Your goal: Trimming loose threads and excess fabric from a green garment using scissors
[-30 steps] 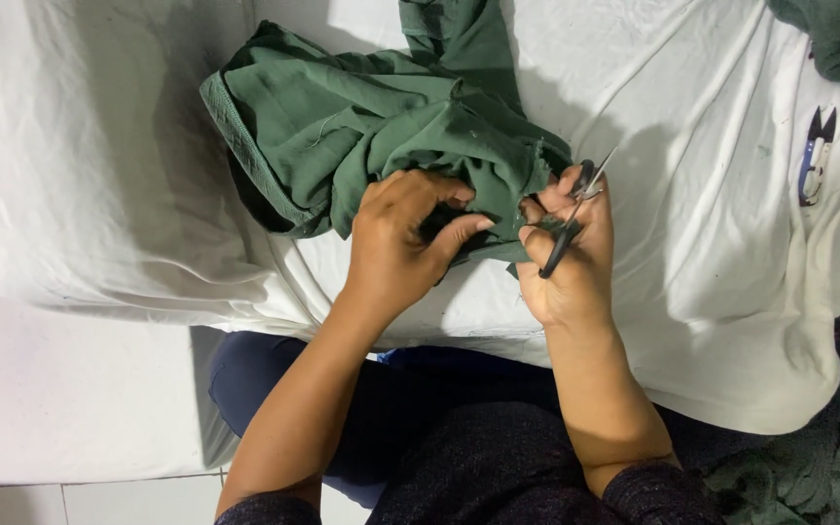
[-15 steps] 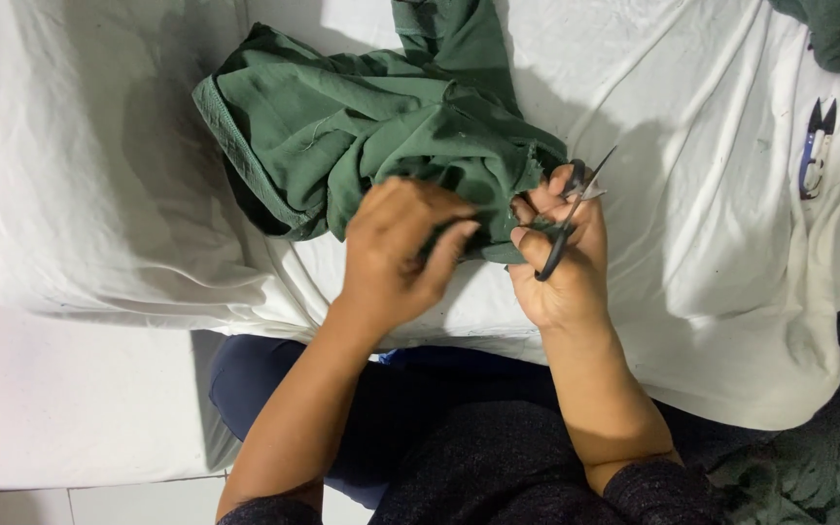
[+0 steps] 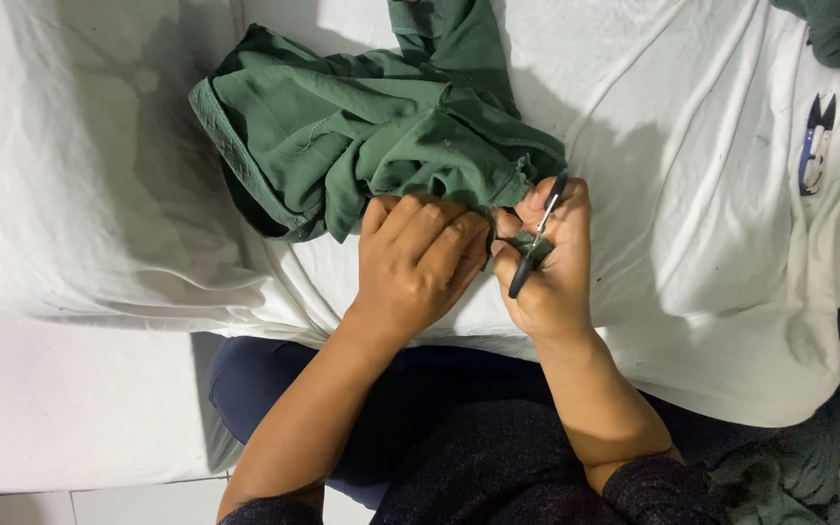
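Green garment [image 3: 362,136] bunched on white-sheeted desk [image 3: 99,194], near edge. Left hand [image 3: 418,261] grip closed on its hem. Right hand [image 3: 546,255] grip closed around thread snips [image 3: 534,238]. Second snips [image 3: 815,144] lie well apart.

The garment [image 3: 362,136] is lying on the sheet [image 3: 99,194]. Both hands are resting at the garment's near edge, left hand [image 3: 415,262] beside right hand [image 3: 546,262]. Spare snips [image 3: 815,144] are lying far right of the garment.
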